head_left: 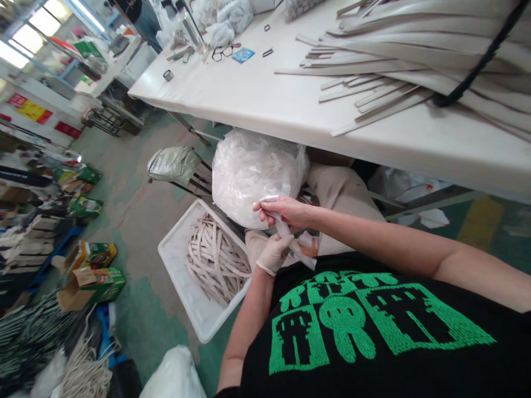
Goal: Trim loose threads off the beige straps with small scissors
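Pale strip looks light and limp, pinched by the worker's left hand and right hand; best gripped near its ends.

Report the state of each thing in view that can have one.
Left hand, gloved, closed on the white strip.
Right hand, bare, pinching the strip.
White strip, held in both hands.
White tub, open, holding tangled strips.
Big translucent bag, bulging.
Lower green carton, open.
Eyeglasses, lying on table.
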Motion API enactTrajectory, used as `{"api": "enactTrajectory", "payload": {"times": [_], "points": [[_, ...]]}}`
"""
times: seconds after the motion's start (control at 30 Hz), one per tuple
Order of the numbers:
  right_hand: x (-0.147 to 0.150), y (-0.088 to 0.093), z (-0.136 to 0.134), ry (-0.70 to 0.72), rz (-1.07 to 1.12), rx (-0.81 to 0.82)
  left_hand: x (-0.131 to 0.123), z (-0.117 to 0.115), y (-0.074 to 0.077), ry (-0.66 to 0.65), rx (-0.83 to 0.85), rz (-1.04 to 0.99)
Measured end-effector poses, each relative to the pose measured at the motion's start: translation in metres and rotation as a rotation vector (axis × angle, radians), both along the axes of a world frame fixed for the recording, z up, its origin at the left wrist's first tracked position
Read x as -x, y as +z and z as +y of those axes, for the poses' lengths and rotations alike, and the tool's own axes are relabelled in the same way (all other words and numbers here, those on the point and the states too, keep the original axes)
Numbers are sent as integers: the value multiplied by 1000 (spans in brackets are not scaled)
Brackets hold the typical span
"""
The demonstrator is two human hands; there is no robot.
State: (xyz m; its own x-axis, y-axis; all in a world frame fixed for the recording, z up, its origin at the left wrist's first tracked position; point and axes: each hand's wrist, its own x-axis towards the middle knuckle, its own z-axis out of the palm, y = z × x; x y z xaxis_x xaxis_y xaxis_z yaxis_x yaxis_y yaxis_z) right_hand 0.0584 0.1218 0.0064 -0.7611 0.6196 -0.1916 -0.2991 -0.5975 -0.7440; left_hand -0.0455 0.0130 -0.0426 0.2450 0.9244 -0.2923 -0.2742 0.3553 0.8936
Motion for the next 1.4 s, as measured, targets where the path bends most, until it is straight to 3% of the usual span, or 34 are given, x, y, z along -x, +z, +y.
{"api": "enactTrajectory", "payload": {"times": [0.17, 0.3, 0.43, 0.57, 0.67, 0.83, 0.93, 1.03, 1.17, 1.27, 1.4], "points": [[-14, -12, -7, -64, 6, 128, -9, -17, -20, -311, 186, -379], [-21, -15, -14, -89, 1, 220, -27, -18, -31, -341, 349, -546], [-29, -18, -11, -189, -14, 356, -43, -16, -14, -218, 494, -574], [-43, -33, 4, -399, -11, 516, -39, -21, 8, -126, 321, -652], [-54, -51, 15, -499, -75, 567, -18, -28, 24, -23, 214, -702], [-62, -77, 22, -550, -205, 614, 43, -44, 52, 423, 15, -789], [-61, -87, 28, -556, -267, 582, 98, -59, 64, 544, -223, -867], [-56, -93, 37, -562, -333, 505, 166, -84, 71, 593, -416, -776], [-36, -94, 42, -519, -433, 356, 236, -121, 74, 906, -599, -572], [-8, -91, 36, -355, -480, 227, 245, -128, 66, 1091, -563, -475], [39, -92, 32, -121, -547, 110, 206, -102, 38, 1030, -423, -424]]}}
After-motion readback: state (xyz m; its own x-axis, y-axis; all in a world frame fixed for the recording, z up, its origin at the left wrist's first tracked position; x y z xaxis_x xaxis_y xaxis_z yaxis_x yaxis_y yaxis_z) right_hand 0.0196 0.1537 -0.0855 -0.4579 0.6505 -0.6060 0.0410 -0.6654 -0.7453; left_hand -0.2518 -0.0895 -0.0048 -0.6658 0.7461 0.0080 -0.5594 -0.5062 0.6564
